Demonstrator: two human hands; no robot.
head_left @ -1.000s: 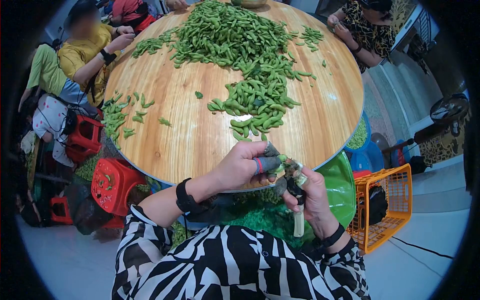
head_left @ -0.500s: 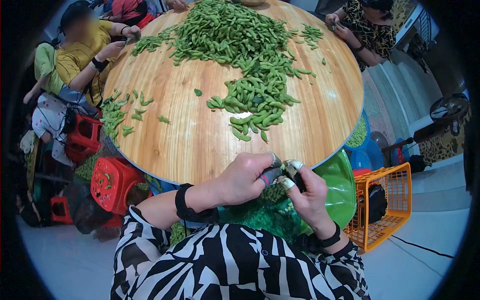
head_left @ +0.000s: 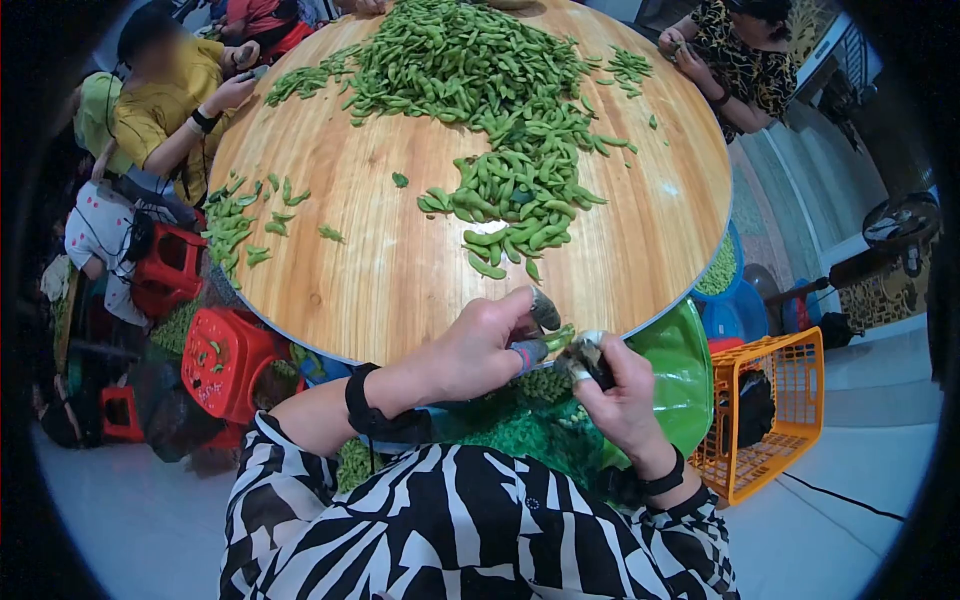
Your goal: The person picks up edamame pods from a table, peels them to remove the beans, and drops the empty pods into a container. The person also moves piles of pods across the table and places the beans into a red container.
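Observation:
My left hand (head_left: 485,345), its thumb and forefinger in dark coverings, pinches a green soybean pod (head_left: 558,338) just beyond the table's near edge. Closed against the pod's other end is my right hand (head_left: 622,390), with white wrapping on its fingertips and a dark covering on other fingers. What lies deeper inside the right fingers is hidden. Beneath both hands are shelled green beans (head_left: 545,385) and a dark green mesh or bag (head_left: 520,435). A large pile of soybean pods (head_left: 470,70) covers the far middle of the table and trails toward me.
The round wooden table (head_left: 340,290) fills the view ahead. Red stools (head_left: 215,365) stand left. On the right are a green basin (head_left: 675,365), blue tubs (head_left: 735,310) and an orange crate (head_left: 770,420). People sit at the far left and right, hands at pods.
My left thumb has lifted and opened away from its forefinger, and the pod now shows between my hands. My right fingers have curled in more. The left co-worker's hands have moved apart.

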